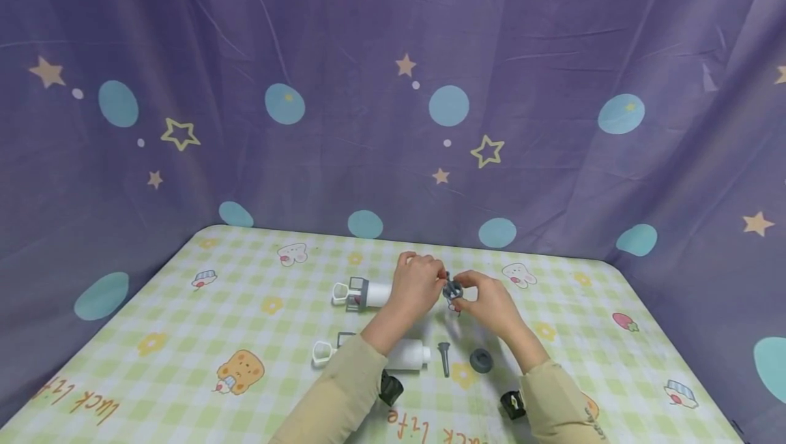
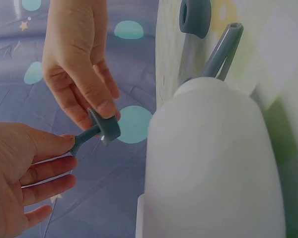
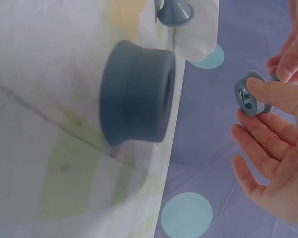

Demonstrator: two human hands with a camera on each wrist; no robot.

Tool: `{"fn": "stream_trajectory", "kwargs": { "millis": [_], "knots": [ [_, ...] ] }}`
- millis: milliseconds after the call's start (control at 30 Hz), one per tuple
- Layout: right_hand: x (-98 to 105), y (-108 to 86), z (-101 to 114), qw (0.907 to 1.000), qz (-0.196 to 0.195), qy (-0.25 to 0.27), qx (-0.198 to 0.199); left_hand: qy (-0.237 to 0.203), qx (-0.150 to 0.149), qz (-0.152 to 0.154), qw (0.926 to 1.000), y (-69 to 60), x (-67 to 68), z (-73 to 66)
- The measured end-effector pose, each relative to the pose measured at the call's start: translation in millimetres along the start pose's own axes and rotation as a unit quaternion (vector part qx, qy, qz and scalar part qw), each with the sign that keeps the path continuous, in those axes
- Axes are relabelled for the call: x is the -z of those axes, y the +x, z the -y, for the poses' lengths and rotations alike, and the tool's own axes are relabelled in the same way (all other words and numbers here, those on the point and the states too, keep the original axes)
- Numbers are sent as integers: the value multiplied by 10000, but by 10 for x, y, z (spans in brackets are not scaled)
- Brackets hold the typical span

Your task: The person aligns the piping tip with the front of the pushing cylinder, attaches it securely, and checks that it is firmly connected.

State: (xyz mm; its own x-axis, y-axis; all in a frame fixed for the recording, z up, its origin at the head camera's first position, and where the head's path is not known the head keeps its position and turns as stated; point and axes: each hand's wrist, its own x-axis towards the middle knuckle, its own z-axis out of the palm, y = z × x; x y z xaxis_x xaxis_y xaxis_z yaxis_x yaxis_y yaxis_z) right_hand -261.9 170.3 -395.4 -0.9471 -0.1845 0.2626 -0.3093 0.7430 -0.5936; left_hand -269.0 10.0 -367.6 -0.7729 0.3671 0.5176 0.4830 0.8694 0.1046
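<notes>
Both hands meet above the table's middle. The right hand point(image 1: 491, 304) pinches a grey round ring-like cap point(image 1: 453, 290) between thumb and fingers; its hollow inside shows in the right wrist view, where the cap point(image 3: 248, 94) faces the camera. In the left wrist view the left hand point(image 2: 35, 173) pinches a thin grey stem point(image 2: 84, 138) between thumb and index finger, its other fingers spread. The stem's far end meets the cap point(image 2: 109, 128) that the right hand point(image 2: 79, 59) holds. In the head view the left hand point(image 1: 419, 287) hides part of a white cylinder point(image 1: 377, 294).
A second white bottle-like cylinder point(image 1: 408, 355) lies nearer, partly behind the left sleeve. Right of it are a grey tapered stem point(image 1: 445, 360) and a grey round cap point(image 1: 482, 361). White loop handles point(image 1: 322, 353) point left. A purple curtain point(image 1: 368, 35) hangs behind the table.
</notes>
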Motion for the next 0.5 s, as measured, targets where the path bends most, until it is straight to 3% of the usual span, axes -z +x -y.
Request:
{"fn": "stream_trajectory", "kwargs": {
  "millis": [500],
  "knots": [
    [64,6,49,9995,-142,-20,285,-53,-105,-20,9999,-41,-69,-32]
  ]
}}
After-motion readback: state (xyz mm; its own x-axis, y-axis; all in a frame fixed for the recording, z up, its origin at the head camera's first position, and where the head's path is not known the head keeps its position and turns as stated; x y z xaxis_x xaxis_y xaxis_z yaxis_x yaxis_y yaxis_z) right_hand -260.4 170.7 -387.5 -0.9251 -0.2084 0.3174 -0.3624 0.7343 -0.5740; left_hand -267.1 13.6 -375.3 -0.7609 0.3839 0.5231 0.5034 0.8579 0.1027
